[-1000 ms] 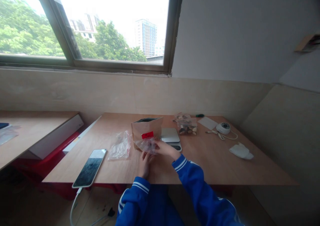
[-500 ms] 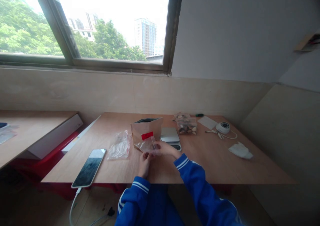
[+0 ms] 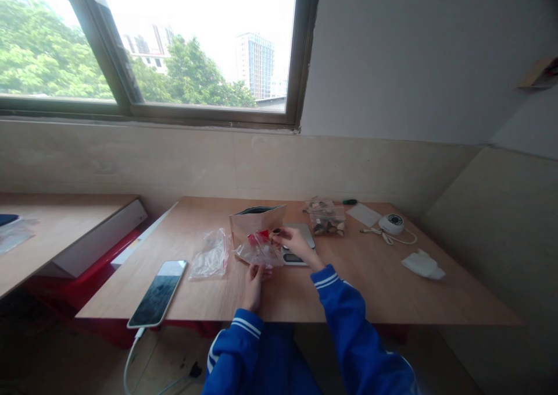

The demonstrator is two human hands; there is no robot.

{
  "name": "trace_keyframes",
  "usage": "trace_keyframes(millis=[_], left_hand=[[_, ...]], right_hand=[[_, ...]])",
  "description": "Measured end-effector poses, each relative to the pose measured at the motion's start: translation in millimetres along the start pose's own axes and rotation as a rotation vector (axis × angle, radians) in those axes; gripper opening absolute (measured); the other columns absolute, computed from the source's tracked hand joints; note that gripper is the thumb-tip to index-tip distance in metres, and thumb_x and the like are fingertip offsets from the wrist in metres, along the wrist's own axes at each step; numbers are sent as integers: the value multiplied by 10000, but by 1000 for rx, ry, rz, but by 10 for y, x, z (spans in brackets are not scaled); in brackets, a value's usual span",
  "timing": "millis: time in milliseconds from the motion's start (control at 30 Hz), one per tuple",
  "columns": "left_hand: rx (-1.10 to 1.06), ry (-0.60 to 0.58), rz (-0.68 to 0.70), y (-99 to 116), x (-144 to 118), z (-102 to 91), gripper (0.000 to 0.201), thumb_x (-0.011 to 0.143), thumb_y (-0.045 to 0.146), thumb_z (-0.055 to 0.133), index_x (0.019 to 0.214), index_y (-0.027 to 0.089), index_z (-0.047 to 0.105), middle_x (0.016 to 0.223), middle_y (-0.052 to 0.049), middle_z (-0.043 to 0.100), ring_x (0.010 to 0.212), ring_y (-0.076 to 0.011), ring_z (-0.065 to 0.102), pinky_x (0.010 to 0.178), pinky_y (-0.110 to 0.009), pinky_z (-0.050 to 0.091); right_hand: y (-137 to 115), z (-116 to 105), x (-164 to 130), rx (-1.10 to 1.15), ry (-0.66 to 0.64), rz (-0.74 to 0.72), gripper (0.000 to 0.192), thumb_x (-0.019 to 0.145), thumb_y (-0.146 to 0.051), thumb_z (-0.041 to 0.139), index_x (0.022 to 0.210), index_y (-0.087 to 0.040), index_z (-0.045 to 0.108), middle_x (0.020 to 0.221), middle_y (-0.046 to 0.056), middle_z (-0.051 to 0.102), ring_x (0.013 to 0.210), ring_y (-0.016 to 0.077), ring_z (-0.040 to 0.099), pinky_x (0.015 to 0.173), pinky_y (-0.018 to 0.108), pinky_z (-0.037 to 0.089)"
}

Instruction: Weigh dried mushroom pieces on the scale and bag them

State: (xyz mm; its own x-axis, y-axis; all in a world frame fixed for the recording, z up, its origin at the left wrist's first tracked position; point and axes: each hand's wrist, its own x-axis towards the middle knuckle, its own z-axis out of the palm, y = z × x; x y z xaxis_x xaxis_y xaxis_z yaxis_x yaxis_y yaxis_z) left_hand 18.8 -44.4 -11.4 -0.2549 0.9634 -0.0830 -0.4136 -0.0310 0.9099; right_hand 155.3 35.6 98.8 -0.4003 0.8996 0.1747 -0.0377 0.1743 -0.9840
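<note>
Plywood table (image 3: pixel 375 290) takes up most of your view, so plenty of room, but your stuff is all bunched up mid-table. Phone (image 3: pixel 157 292) is sitting right at the near edge on its cable, so an elbow could knock it off. Behind your hands, the brown paper pouch (image 3: pixel 255 221) stands open, with the little scale (image 3: pixel 297 245) just beside it and a clear tub of nuts (image 3: pixel 326 219) further back. Spare plastic bag (image 3: pixel 210 255) lies flat to the left. Your left hand (image 3: pixel 253 283) pinches the near edge of the small clear zip bag (image 3: pixel 260 253). Your right hand (image 3: pixel 293 242) is at its red strip, fingertips closed on something small and dark, can't tell what. That bag is floppy: if your left-hand pinch slackens, the mouth could sag and spill.
</note>
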Motion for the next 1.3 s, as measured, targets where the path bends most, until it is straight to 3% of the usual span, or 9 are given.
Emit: trace_keyframes(millis=[200, 300, 533, 633, 733, 833, 1067, 1233, 1300], left_hand=[[-17, -3, -14, 1, 10, -2, 358, 635, 471, 701, 816, 189, 574, 716, -22, 674, 644, -192, 627, 647, -344, 509], [-10, 7, -23, 13, 3, 2, 350, 631, 471, 699, 805, 192, 578, 715, -19, 674, 629, -190, 621, 634, -342, 505], [-33, -18, -19, 5, 2, -8, 359, 642, 464, 695, 811, 168, 583, 700, -26, 672, 607, -163, 606, 605, -297, 480], [-42, -28, -22, -17, 14, -18, 340, 659, 445, 690, 820, 166, 582, 690, -23, 671, 595, -152, 598, 590, -281, 469], [-51, -28, -12, -30, 22, -23, 322, 666, 431, 689, 817, 169, 579, 685, -20, 668, 582, -142, 590, 577, -270, 462], [-53, -26, -9, -38, 28, -25, 314, 665, 428, 688, 797, 166, 575, 667, -21, 662, 574, -141, 589, 562, -265, 459], [-33, 5, 4, -64, 45, -38, 328, 629, 452, 696, 745, 165, 587, 637, -25, 655, 566, -167, 598, 577, -310, 483], [-24, -24, 3, -24, 34, -33, 349, 610, 472, 721, 761, 180, 604, 653, -36, 659, 568, -179, 595, 556, -315, 481], [-22, -30, 5, -13, 29, -33, 347, 604, 471, 728, 755, 185, 603, 652, -30, 651, 570, -178, 592, 557, -314, 481]], right_hand=[[-716, -32, 153, -187, 154, -284, 342, 755, -433, 650, 977, -172, 661, 899, 56, 696, 764, 151, 629, 659, 251, 496], [-888, 42, 294, -354, 220, -384, 286, 790, -391, 628, 995, -194, 663, 875, 40, 692, 733, 138, 616, 693, 257, 492], [-675, 191, 442, -663, 186, -501, 186, 856, -284, 574, 992, -197, 665, 958, 57, 679, 940, 182, 576, 890, 335, 436], [-623, 198, 405, -768, 187, -517, 244, 896, -301, 506, 1070, -196, 642, 1129, 89, 617, 1076, 207, 516, 978, 380, 385], [-615, 178, 354, -883, 161, -506, 346, 896, -332, 492, 1211, -211, 568, 1346, 106, 453, 1250, 248, 377, 1060, 435, 303], [-591, 170, 248, -887, 185, -516, 424, 901, -326, 473, 1313, -225, 465, 1396, 101, 388, 1292, 245, 329, 1078, 441, 283], [-414, 234, -127, -820, 316, -555, 294, 921, -290, 414, 1174, -239, 555, 1251, 84, 509, 1238, 219, 411, 1061, 438, 325], [-404, 203, -96, -858, 219, -554, 487, 919, -299, 414, 1387, -211, 318, 1466, 106, 297, 1375, 223, 225, 1112, 454, 257], [-404, 210, -94, -843, 232, -553, 518, 918, -299, 411, 1409, -207, 271, 1476, 115, 276, 1379, 217, 220, 1111, 448, 258]])
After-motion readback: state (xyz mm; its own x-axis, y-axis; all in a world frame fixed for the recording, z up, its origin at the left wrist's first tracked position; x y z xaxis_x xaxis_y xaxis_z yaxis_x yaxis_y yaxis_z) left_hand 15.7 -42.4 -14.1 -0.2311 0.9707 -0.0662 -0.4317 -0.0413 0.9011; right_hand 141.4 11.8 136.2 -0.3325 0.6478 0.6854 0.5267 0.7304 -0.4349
